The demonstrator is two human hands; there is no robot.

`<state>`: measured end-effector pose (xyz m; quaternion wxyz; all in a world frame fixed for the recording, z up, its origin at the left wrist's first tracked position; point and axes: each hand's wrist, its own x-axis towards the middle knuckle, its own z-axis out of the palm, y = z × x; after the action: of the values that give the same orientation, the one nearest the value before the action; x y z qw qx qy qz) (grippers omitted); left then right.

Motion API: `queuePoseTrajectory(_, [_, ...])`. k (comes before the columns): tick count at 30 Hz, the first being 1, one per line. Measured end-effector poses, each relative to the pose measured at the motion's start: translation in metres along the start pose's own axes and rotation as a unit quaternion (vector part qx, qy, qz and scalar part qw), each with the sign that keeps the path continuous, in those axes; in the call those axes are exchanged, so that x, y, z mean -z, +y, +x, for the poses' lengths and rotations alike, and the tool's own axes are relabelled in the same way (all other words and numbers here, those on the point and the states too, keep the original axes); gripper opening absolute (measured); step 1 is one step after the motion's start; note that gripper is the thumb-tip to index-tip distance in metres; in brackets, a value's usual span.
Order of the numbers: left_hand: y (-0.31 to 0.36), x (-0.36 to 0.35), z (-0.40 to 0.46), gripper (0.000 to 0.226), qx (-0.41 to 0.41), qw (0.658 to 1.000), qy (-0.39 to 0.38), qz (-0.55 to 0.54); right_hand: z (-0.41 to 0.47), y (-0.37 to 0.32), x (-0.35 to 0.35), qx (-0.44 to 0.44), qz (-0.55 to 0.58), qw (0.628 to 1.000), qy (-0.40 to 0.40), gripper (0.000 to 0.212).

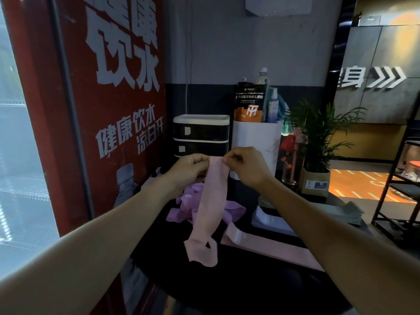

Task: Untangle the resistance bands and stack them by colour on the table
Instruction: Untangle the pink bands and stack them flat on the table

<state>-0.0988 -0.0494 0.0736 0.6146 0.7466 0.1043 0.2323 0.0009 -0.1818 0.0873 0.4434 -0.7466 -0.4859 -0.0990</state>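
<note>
Pink band (211, 201), top edge pinched, left hand (189, 168), right hand (246, 165)

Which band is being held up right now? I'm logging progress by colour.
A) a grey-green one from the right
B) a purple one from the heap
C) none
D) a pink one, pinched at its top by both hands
D: the left hand and right hand pinch the top edge of the pink band, which hangs down in front of the purple heap.

Long pink fabric band (211, 201) hanging before heap of purple fabric bands (188, 208) on round black table (250, 287); flat pink bands (268, 246) right, stacked drawer boxes (201, 135) behind.
</note>
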Motion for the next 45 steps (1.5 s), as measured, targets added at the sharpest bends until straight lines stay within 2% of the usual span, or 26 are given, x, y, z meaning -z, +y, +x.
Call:
queuePoseTrajectory(4, [0.003, -0.004, -0.003, 0.023, -0.012, 1.0, 0.02, 0.004, 0.002, -0.002, 0.002, -0.031, 0.028, 0.999, 0.026, 0.015])
queuePoseTrajectory(7, [0.008, -0.005, -0.007, 0.027, -0.051, 0.993, 0.075, 0.082, 0.008, -0.005, 0.003, -0.055, 0.059, 0.995, 0.054, 0.017])
queuePoseTrajectory(9, [0.01, -0.007, -0.01, 0.044, -0.073, 0.986, 0.082, 0.124, 0.013, -0.008, 0.004, -0.072, 0.089, 0.991, 0.073, 0.016])
queuePoseTrajectory(11, [0.01, -0.012, -0.013, 0.063, -0.075, 0.983, 0.057, 0.156, 0.017, -0.014, 0.005, -0.075, 0.11, 0.988, 0.078, 0.016])
queuePoseTrajectory(13, [0.006, -0.017, -0.014, 0.07, -0.082, 0.977, 0.043, 0.191, 0.019, -0.02, 0.004, -0.073, 0.121, 0.987, 0.077, 0.019])
queuePoseTrajectory(19, [0.004, -0.009, -0.01, 0.027, -0.122, 0.965, 0.101, 0.208, 0.019, -0.022, 0.01, -0.087, 0.108, 0.985, 0.104, 0.025])
queuePoseTrajectory(22, [0.007, 0.006, -0.01, 0.008, -0.125, 0.959, 0.101, 0.234, 0.017, -0.019, 0.013, -0.088, 0.082, 0.989, 0.091, 0.021])
queuePoseTrajectory(25, [0.012, 0.017, -0.014, 0.011, -0.116, 0.974, 0.083, 0.174, 0.016, -0.016, 0.014, -0.086, 0.073, 0.992, 0.064, 0.025])
queuePoseTrajectory(31, [0.022, 0.026, -0.019, 0.015, -0.094, 0.984, 0.1, 0.109, 0.009, -0.01, 0.016, -0.096, 0.078, 0.992, 0.036, 0.039])
queuePoseTrajectory(37, [0.016, 0.022, -0.015, 0.016, -0.047, 0.996, 0.07, 0.032, 0.003, -0.008, 0.014, -0.14, 0.201, 0.969, 0.021, 0.033])
queuePoseTrajectory(40, [0.013, 0.022, -0.013, 0.015, -0.032, 0.997, 0.068, 0.029, -0.002, -0.005, 0.017, -0.146, 0.21, 0.966, 0.022, 0.035])
queuePoseTrajectory(45, [0.011, 0.025, -0.011, 0.022, -0.013, 0.995, 0.096, -0.017, -0.008, 0.003, 0.024, -0.163, 0.199, 0.966, -0.028, 0.044])
